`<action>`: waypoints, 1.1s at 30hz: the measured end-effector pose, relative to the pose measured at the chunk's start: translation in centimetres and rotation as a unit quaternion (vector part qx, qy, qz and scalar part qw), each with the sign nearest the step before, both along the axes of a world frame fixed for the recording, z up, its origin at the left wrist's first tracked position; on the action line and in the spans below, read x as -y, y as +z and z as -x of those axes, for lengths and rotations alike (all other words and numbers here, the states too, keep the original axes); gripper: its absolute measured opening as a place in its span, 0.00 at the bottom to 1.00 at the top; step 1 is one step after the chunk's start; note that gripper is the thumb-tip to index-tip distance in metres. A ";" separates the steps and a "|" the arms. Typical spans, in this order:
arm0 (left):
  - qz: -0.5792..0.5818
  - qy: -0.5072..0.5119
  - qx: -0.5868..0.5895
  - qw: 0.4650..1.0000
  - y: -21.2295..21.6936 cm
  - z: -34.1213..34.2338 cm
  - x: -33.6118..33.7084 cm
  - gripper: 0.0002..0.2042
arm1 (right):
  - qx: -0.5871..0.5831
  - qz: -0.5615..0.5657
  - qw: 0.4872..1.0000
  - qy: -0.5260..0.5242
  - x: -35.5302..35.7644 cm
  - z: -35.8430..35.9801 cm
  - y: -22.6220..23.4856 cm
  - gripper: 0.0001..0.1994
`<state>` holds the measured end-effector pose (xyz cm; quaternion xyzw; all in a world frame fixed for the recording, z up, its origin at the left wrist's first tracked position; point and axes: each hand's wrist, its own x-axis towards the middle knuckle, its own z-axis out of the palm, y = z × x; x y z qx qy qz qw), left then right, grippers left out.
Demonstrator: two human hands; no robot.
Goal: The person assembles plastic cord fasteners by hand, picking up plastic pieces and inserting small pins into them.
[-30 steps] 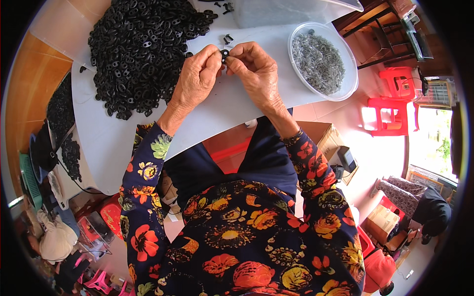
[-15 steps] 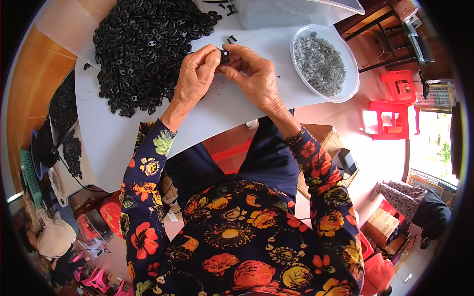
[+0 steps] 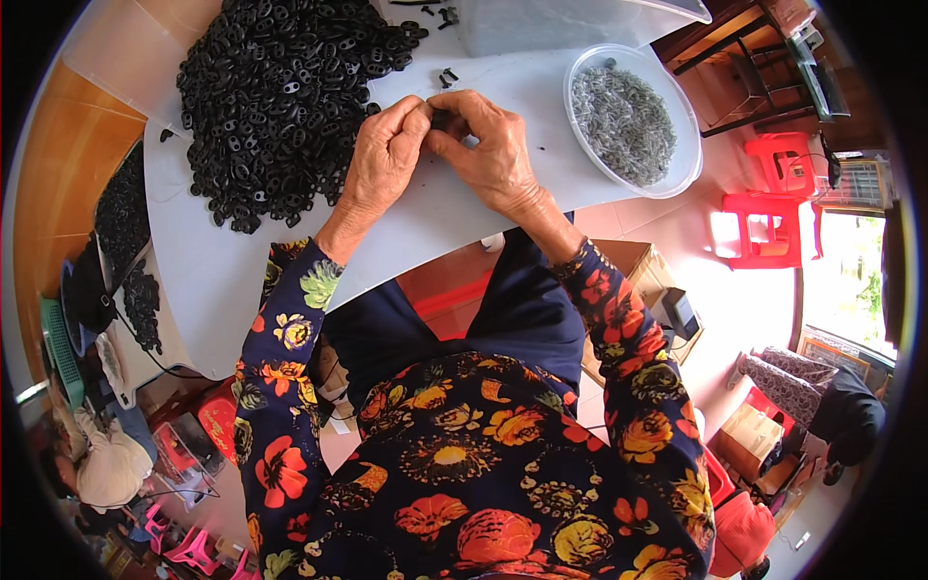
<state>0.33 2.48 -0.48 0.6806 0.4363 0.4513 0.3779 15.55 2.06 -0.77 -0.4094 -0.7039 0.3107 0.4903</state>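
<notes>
Above the table's front half my two hands meet at the fingertips. My left hand (image 3: 385, 150) is closed, thumb and fingers pressed together; what they grip is hidden. With thumb and curled fingers my right hand (image 3: 491, 155) pinches a small black plastic piece (image 3: 441, 118), mostly covered by the fingers. Left of my hands lies a large heap of black oval two-hole plastic pieces (image 3: 275, 106). To the right stands a round clear tub (image 3: 690, 159) of tiny silvery-grey parts (image 3: 623, 126) that look like springs. A few small black pieces (image 3: 446, 76) lie just beyond my fingers.
The pale table (image 3: 203, 280) curves in front of me. A translucent bin (image 3: 551, 24) stands at its far side, with more black bits (image 3: 447, 15) beside it. An open cardboard box (image 3: 619, 256) and red stools (image 3: 764, 232) are at the right. Another person (image 3: 111, 464) is at lower left.
My right hand has shifted slightly left and its fingers have curled further around the black piece, which now shows less. The left hand stays nearly in place, still pinched.
</notes>
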 end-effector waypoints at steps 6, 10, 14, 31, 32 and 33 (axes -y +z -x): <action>0.009 -0.029 0.026 0.999 0.0 0.2 0.0 0.12 | 0.015 -0.002 1.000 0.005 0.1 -0.1 0.0 0.15; 0.004 -0.025 0.020 0.999 -0.1 0.2 0.0 0.11 | 0.013 0.009 1.000 0.015 0.3 -0.1 0.1 0.14; 0.008 -0.023 0.021 1.000 0.0 0.1 0.2 0.11 | 0.030 -0.020 0.999 0.007 0.3 0.0 0.2 0.12; 0.071 -0.039 0.072 0.994 0.8 0.5 0.4 0.13 | -0.032 0.008 0.999 0.030 0.1 0.0 0.8 0.10; 0.076 -0.042 0.078 0.993 0.9 0.5 0.4 0.14 | -0.022 0.006 0.999 0.029 0.1 0.0 0.9 0.10; 0.072 -0.041 0.079 0.993 0.9 0.6 0.4 0.14 | -0.021 0.002 0.999 0.030 0.1 0.1 0.7 0.10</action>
